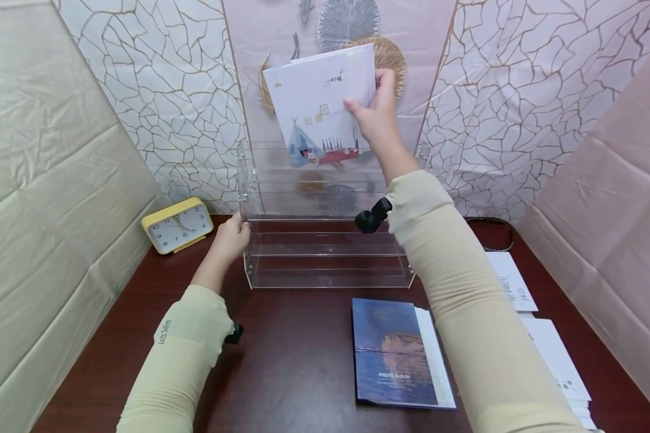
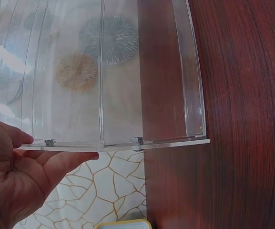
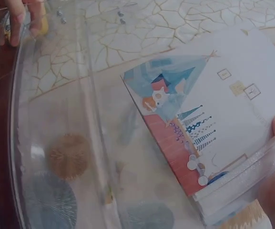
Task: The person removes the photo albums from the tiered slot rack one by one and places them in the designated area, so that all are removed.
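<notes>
A white book (image 1: 325, 102) with a blue tent and red rug printed on its cover is held tilted by my right hand (image 1: 379, 111). The thumb lies on the cover near the right edge, the fingers behind it. Its lower part overlaps the top tier of a clear acrylic rack (image 1: 325, 281) in the head view. My left hand (image 1: 230, 240) grips the rack's left side panel; in the left wrist view, the thumb and fingers of this hand (image 2: 18, 176) lie on either side of the clear edge. The right wrist view shows the book (image 3: 223, 109) beside the transparent tiers.
A blue photo album (image 1: 392, 355) lies on the dark red table in front of the rack. White books (image 1: 555, 355) are stacked at the right, partly behind my right sleeve. A yellow alarm clock (image 1: 177, 225) stands at the back left. Patterned cloth walls enclose the table.
</notes>
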Demonstrator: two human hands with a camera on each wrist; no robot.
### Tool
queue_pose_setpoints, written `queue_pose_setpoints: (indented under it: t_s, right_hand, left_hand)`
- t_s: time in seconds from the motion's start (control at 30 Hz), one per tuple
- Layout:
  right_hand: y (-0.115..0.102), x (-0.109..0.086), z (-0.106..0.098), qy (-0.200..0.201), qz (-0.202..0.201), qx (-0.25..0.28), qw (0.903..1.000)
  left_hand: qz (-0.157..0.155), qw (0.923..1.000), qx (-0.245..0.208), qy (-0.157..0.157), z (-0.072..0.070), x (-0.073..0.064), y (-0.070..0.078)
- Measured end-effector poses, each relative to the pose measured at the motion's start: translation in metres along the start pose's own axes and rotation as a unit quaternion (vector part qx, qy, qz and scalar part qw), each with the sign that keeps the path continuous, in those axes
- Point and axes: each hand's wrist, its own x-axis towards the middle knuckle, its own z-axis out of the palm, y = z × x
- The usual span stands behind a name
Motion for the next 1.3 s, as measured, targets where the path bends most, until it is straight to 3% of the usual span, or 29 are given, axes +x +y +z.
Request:
queue_pose_setpoints:
  t_s: [0.23,0.5,0.73,0.97,1.17,1.3]
  right_hand:
    - [-0.028,-0.002,-0.011,-0.006,-0.022,0.044,0.9988]
    - [-0.042,-0.001,-0.019,0.015,0.013,0.041,0.9990]
    - [-0.058,-0.007,-0.023,0.025,0.048,0.077,0.9956]
    - [-0.065,-0.031,-0.024,-0.021,0.051,0.094,0.9941]
    - [-0.064,-0.062,-0.022,-0.054,0.027,0.120,0.9909]
    - [-0.058,-0.086,-0.024,-0.071,0.034,0.116,0.9902]
  left_hand:
    - [0.001,1.0000,-0.008,0.000,-0.002,0.001,0.000]
    - [-0.001,0.9999,-0.013,-0.007,-0.001,0.000,-0.001]
    - [-0.010,0.9998,-0.014,-0.009,0.001,-0.003,-0.001]
    - [-0.004,0.9999,-0.009,-0.012,0.000,-0.003,-0.002]
    - [-0.003,0.9997,-0.015,-0.019,-0.001,-0.002,-0.002]
    - [-0.002,0.9997,-0.018,-0.017,-0.001,-0.001,-0.001]
